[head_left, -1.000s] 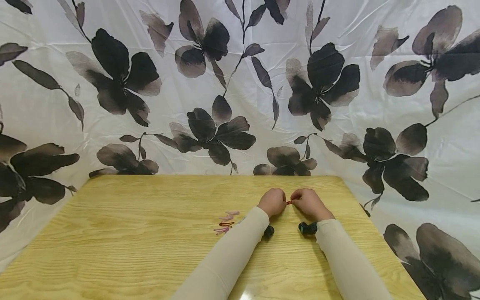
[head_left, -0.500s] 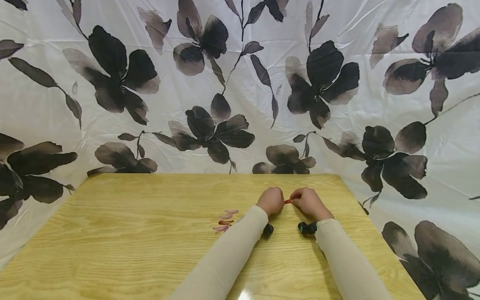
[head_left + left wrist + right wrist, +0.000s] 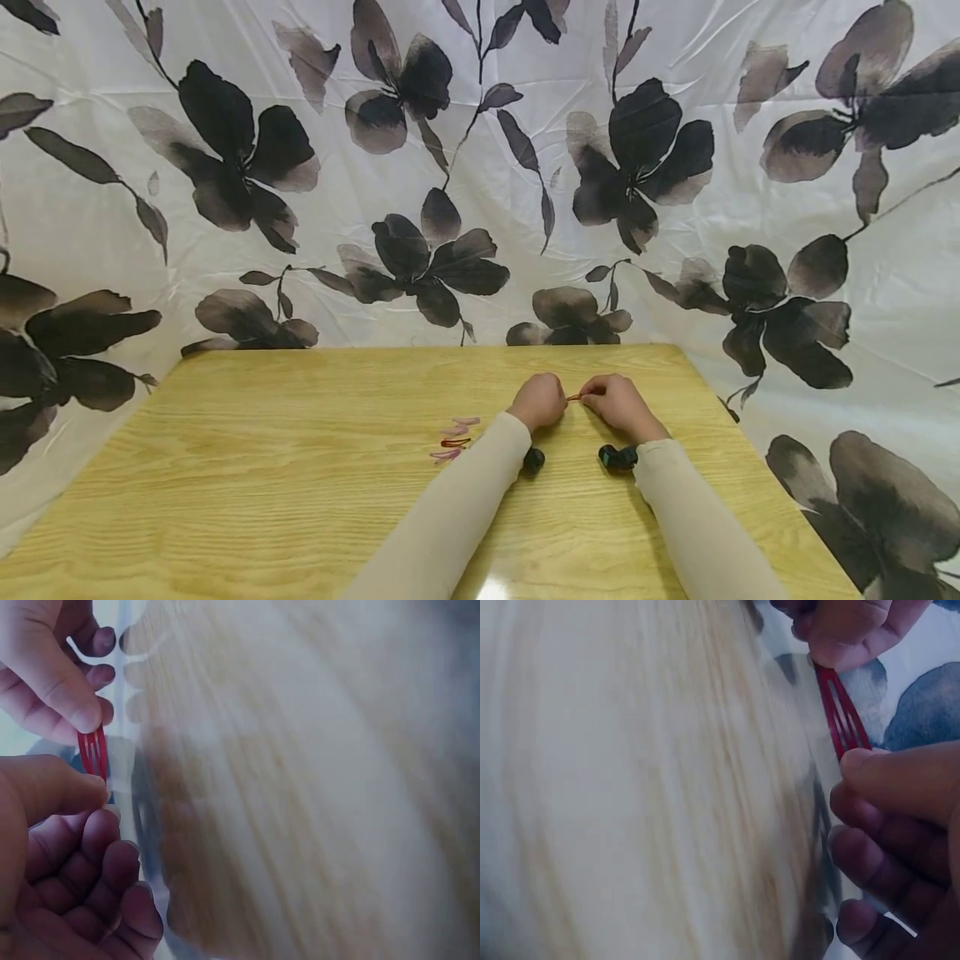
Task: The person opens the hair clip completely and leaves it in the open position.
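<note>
Between my two hands is a red snap hair clip (image 3: 842, 711), slim and slotted along its length. My left hand (image 3: 540, 402) pinches one end with thumb and forefinger, and my right hand (image 3: 619, 408) pinches the other end the same way. In the left wrist view the clip's red bars (image 3: 92, 754) show between the two thumbs, while its ends are hidden under the fingertips. The remaining fingers of both hands are loosely curled below the pinch. Both hands are over the far right part of the table.
Left of my left sleeve (image 3: 450, 508), a second red hair clip (image 3: 455, 443) and several pink hair clips (image 3: 466, 421) lie in a short column on the wooden table (image 3: 262, 467). Dark wrist devices (image 3: 617, 457) sit under both wrists. A floral curtain (image 3: 480, 167) hangs behind the table.
My left hand has shifted slightly left, and a little more of the red hair clip shows between the hands. The right hand has hardly moved; both keep their pinch. The other clips stay put.
</note>
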`<state>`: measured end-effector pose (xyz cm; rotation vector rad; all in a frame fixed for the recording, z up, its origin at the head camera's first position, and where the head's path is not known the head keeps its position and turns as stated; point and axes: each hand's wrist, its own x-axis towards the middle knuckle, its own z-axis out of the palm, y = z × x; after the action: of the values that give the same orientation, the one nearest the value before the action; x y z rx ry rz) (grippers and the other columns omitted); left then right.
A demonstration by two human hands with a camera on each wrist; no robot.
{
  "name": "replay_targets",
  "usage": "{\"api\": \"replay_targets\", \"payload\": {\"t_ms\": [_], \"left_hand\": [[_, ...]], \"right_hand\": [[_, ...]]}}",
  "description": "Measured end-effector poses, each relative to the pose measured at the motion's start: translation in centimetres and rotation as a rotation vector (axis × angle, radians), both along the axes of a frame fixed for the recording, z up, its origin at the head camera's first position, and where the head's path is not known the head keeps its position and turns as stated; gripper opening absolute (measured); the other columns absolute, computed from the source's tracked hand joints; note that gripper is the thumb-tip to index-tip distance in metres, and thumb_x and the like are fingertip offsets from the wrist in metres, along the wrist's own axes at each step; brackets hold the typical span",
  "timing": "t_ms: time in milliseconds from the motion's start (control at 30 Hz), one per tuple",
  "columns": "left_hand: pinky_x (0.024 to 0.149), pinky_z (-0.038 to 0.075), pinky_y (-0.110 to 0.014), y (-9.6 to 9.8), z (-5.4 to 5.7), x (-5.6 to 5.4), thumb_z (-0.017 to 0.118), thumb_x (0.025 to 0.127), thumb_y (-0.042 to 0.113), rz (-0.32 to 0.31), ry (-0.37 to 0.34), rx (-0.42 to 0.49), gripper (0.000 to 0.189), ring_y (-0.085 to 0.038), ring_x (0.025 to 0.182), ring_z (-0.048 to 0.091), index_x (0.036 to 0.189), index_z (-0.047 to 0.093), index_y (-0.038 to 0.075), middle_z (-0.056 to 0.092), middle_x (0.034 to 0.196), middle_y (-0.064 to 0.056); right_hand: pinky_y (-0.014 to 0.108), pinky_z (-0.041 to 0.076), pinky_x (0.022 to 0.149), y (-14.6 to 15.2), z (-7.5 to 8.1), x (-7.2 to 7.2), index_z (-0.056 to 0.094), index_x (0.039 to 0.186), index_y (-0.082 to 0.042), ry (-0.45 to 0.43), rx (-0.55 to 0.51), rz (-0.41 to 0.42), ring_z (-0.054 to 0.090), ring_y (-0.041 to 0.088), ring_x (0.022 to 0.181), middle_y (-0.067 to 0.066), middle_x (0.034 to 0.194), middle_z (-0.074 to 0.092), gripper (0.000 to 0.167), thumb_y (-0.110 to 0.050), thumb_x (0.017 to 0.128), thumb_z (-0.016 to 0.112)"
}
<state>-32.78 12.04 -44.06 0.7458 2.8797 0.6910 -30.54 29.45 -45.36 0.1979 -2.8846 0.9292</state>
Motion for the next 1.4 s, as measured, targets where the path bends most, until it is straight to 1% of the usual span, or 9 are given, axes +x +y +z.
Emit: {"api": "replay_targets", "payload": {"t_ms": [133,267,467,633,767,867,1167,1300,1400], "left_hand": [[0.066,0.05,-0.027,-0.5,0.2,0.2,0.055,0.097,0.013,0.005,-0.004,0.064,0.023,-0.013,0.067,0.059,0.08,0.07,0.008,0.069,0.079,-0.003],[0.07,0.051,-0.027,-1.0,0.2,0.4,0.054,0.098,0.013,0.021,-0.05,0.158,0.021,-0.012,0.073,0.061,0.089,0.072,0.008,0.07,0.087,-0.003],[0.069,0.049,-0.026,-1.6,0.1,0.2,0.058,0.097,0.016,0.062,-0.124,0.319,0.018,-0.011,0.073,0.057,0.094,0.073,0.007,0.069,0.089,-0.002],[0.073,0.049,-0.028,-2.1,0.5,0.4,0.059,0.097,0.017,0.09,-0.178,0.408,0.018,-0.012,0.079,0.057,0.098,0.074,0.007,0.07,0.095,-0.002],[0.075,0.049,-0.028,-2.6,0.9,0.6,0.06,0.096,0.016,0.1,-0.213,0.453,0.015,-0.012,0.083,0.057,0.098,0.074,0.009,0.069,0.102,-0.003],[0.072,0.048,-0.025,-3.0,1.0,0.6,0.06,0.096,0.015,0.093,-0.217,0.471,0.014,-0.011,0.082,0.057,0.097,0.074,0.011,0.069,0.102,-0.003],[0.067,0.047,-0.024,-4.7,1.6,0.9,0.059,0.097,0.015,0.067,-0.237,0.526,0.017,-0.011,0.078,0.056,0.102,0.073,0.008,0.069,0.101,-0.005],[0.069,0.048,-0.026,-5.5,1.4,1.1,0.058,0.098,0.019,0.069,-0.249,0.543,0.02,-0.012,0.081,0.058,0.105,0.073,0.007,0.069,0.1,-0.005],[0.07,0.048,-0.026,-6.2,1.2,1.3,0.056,0.099,0.02,0.059,-0.235,0.535,0.023,-0.013,0.083,0.058,0.108,0.072,0.006,0.069,0.099,-0.005]], "right_hand": [[0.032,0.045,0.071,-0.1,0.1,0.3,0.074,0.095,-0.011,-0.034,-0.066,-0.02,0.056,0.017,0.075,0.004,0.09,0.07,0.012,-0.016,0.094,0.063],[0.03,0.044,0.065,-0.4,0.3,0.7,0.073,0.097,-0.009,-0.045,-0.123,-0.032,0.055,0.017,0.069,0.007,0.085,0.069,0.014,-0.016,0.096,0.06],[0.032,0.044,0.069,-0.9,1.0,1.2,0.073,0.096,-0.011,-0.001,-0.144,-0.061,0.055,0.019,0.074,0.008,0.093,0.07,0.014,-0.018,0.095,0.061],[0.036,0.047,0.075,-1.4,1.5,1.5,0.073,0.095,-0.012,0.026,-0.135,-0.075,0.059,0.02,0.083,0.007,0.098,0.071,0.013,-0.019,0.095,0.062],[0.038,0.049,0.078,-1.8,1.8,1.7,0.073,0.095,-0.012,0.036,-0.142,-0.077,0.062,0.021,0.087,0.007,0.098,0.071,0.013,-0.019,0.095,0.063],[0.038,0.05,0.077,-2.0,2.1,1.7,0.073,0.096,-0.011,0.032,-0.151,-0.069,0.062,0.021,0.086,0.007,0.098,0.071,0.013,-0.019,0.095,0.062],[0.034,0.049,0.071,-3.2,2.6,1.9,0.072,0.099,-0.011,0.021,-0.184,-0.049,0.06,0.021,0.084,0.008,0.098,0.07,0.015,-0.02,0.096,0.062],[0.032,0.047,0.069,-3.8,2.7,2.0,0.072,0.101,-0.009,0.023,-0.19,-0.029,0.058,0.021,0.082,0.01,0.098,0.069,0.016,-0.02,0.096,0.062],[0.031,0.047,0.068,-4.3,2.7,2.1,0.072,0.101,-0.009,0.015,-0.197,-0.017,0.058,0.02,0.082,0.01,0.099,0.069,0.016,-0.02,0.096,0.062]]}}
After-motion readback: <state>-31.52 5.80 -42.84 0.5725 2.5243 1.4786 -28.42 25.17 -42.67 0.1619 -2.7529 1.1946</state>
